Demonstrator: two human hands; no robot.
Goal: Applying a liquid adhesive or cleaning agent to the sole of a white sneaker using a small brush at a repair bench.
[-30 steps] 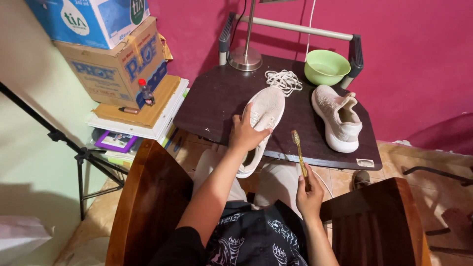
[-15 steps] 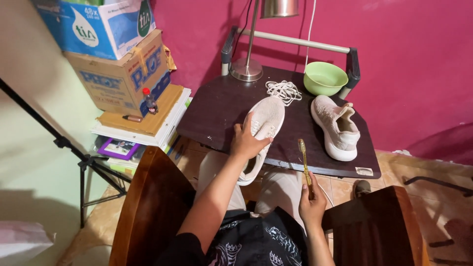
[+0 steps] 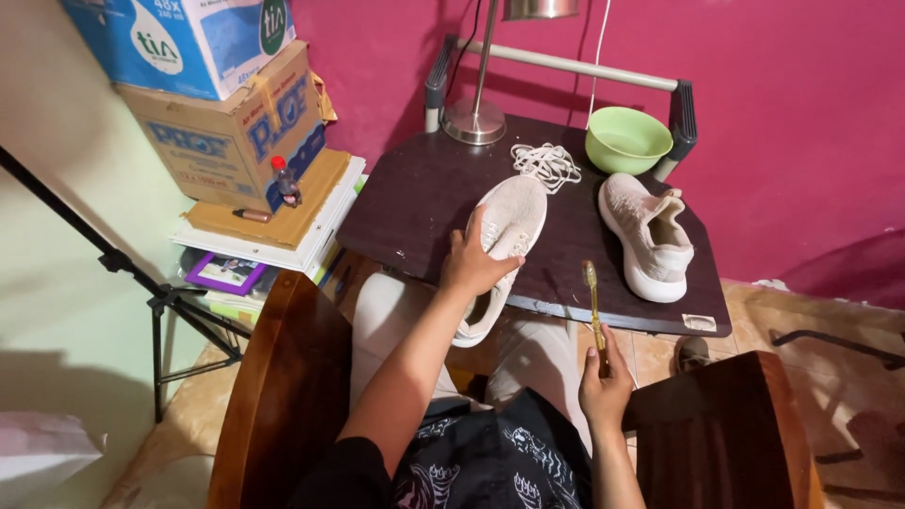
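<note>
My left hand point(image 3: 474, 264) grips a pale pink sneaker point(image 3: 509, 226) that lies sole-side tilted across the near edge of a dark table point(image 3: 415, 203). My right hand point(image 3: 604, 382) holds a yellow toothbrush point(image 3: 594, 302) upright, bristles at the top, just in front of the table edge. A second matching sneaker point(image 3: 649, 234) stands upright on the table to the right. A bundle of white laces point(image 3: 546, 162) lies behind the held sneaker, next to a light green bowl point(image 3: 627, 139).
A metal lamp base point(image 3: 475, 120) stands at the table's back left. Stacked cardboard boxes point(image 3: 231, 118), a small bottle point(image 3: 286, 182) and books sit to the left. A black tripod point(image 3: 160, 297) stands lower left. Wooden chair arms point(image 3: 287, 386) flank my lap.
The view has shifted slightly. My left hand stays on the sneaker and my right hand keeps the toothbrush upright, a little lower and to the right.
</note>
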